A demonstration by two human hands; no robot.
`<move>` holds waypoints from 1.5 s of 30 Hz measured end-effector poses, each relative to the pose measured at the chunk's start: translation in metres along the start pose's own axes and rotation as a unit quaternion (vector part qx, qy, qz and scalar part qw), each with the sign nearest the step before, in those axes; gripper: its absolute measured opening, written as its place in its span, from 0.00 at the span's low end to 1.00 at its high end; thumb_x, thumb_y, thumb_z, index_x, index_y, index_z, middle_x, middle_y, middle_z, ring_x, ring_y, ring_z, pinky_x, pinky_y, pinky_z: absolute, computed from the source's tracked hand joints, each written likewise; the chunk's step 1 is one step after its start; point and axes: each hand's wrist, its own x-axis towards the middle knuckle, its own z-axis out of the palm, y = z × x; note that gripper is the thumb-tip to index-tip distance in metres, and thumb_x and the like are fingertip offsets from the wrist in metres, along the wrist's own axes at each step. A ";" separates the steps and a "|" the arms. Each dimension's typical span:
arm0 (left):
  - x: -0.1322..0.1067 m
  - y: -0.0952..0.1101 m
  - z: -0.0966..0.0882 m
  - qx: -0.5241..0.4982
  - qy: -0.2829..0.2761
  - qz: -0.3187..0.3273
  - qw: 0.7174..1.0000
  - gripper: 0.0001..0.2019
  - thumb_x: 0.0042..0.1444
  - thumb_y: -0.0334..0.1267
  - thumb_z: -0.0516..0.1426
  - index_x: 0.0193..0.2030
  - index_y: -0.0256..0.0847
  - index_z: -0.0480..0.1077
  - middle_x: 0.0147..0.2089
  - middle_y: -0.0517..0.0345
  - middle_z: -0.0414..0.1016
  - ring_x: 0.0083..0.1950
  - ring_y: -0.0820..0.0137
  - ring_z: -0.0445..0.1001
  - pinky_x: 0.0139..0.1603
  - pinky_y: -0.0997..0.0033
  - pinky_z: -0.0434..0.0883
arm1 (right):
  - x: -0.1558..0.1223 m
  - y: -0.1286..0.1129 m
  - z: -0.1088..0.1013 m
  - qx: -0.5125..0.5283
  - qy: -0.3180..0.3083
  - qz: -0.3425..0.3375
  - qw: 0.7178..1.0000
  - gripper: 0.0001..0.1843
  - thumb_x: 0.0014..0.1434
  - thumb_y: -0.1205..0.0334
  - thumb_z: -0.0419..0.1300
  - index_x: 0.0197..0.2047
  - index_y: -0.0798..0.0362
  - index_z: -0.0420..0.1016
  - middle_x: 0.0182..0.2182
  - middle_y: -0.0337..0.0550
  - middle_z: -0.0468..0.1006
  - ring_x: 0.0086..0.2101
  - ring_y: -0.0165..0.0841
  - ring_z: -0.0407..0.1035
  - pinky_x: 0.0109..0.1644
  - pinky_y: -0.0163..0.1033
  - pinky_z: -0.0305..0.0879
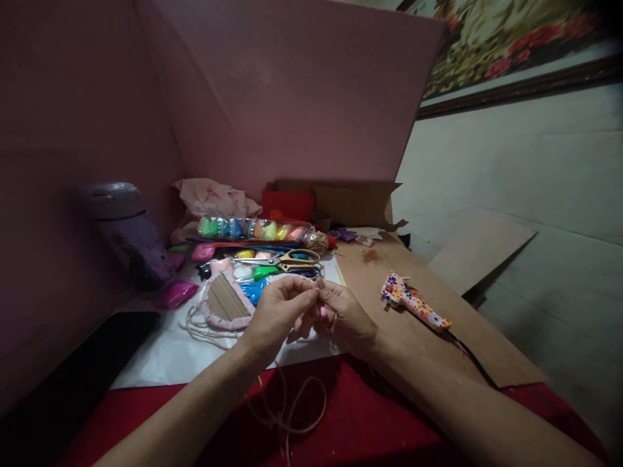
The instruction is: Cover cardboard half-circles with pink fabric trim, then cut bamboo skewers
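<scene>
Bring the left hand (282, 311) and the right hand (348, 318) together at the fingertips, as shown: both grips are narrow, thumb and forefinger pinched at a small brownish piece (320, 283), too small to identify, held just above the table (363, 405). A thin beige twine cord (281, 418) hangs in loose loops below the hands; whether its upper end lies in the pinch cannot be told. For good control, keep both pinches close together, apply light, even pressure, and leave slack in the cord so that its loops do not snag. The work area is covered in red cloth, with a white sheet (170, 353) beneath the hands and a brown cardboard sheet (433, 292) to the right, bearing a flower-patterned glue gun (413, 303). Left of the hands lies a cardboard shape with a pale pink fabric rim (226, 303); behind them lie gold-handled scissors (298, 257). Dull pink panels (292, 97) enclose the rear and left; a pale tiled wall (511, 162) with a framed floral picture (511, 48) stands at right.
</scene>
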 end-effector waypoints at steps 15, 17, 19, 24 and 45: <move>0.003 -0.001 -0.003 0.090 0.052 0.042 0.994 0.12 0.50 0.43 0.57 0.26 0.36 0.63 0.17 0.63 0.67 0.09 0.79 0.59 0.06 0.82 0.52 | -0.004 -0.004 -0.001 0.035 -0.023 0.041 0.998 0.17 0.52 0.48 0.62 0.32 0.56 0.68 0.23 0.34 0.64 0.18 0.20 0.52 0.17 0.26 0.45; 0.003 -0.001 -0.002 0.092 0.047 0.051 0.993 0.11 0.50 0.43 0.57 0.28 0.36 0.64 0.17 0.63 0.67 0.10 0.78 0.60 0.07 0.82 0.52 | -0.003 -0.004 -0.001 0.019 -0.015 0.032 0.999 0.17 0.52 0.48 0.61 0.30 0.56 0.68 0.21 0.34 0.64 0.17 0.20 0.52 0.17 0.26 0.45; 0.003 -0.002 -0.002 0.088 0.044 0.066 0.993 0.11 0.50 0.42 0.57 0.31 0.35 0.65 0.17 0.63 0.67 0.11 0.78 0.61 0.07 0.81 0.54 | -0.003 -0.002 -0.001 -0.001 -0.012 0.021 1.000 0.17 0.52 0.49 0.62 0.29 0.55 0.68 0.20 0.33 0.63 0.17 0.20 0.52 0.17 0.27 0.45; 0.002 -0.002 -0.003 0.090 0.057 0.100 0.989 0.10 0.50 0.40 0.57 0.34 0.34 0.66 0.19 0.63 0.68 0.14 0.76 0.64 0.09 0.79 0.59 | -0.001 0.002 -0.003 -0.033 -0.002 -0.010 0.999 0.17 0.51 0.50 0.63 0.26 0.55 0.65 0.18 0.31 0.61 0.15 0.20 0.49 0.17 0.29 0.41; 0.001 -0.010 -0.010 0.325 0.051 0.164 0.930 0.06 0.58 0.36 0.49 0.31 0.40 0.63 0.17 0.66 0.65 0.16 0.77 0.65 0.18 0.80 0.63 | -0.003 0.000 0.000 -0.211 0.073 -0.138 0.965 0.16 0.53 0.51 0.61 0.24 0.55 0.66 0.15 0.30 0.59 0.16 0.21 0.50 0.17 0.30 0.46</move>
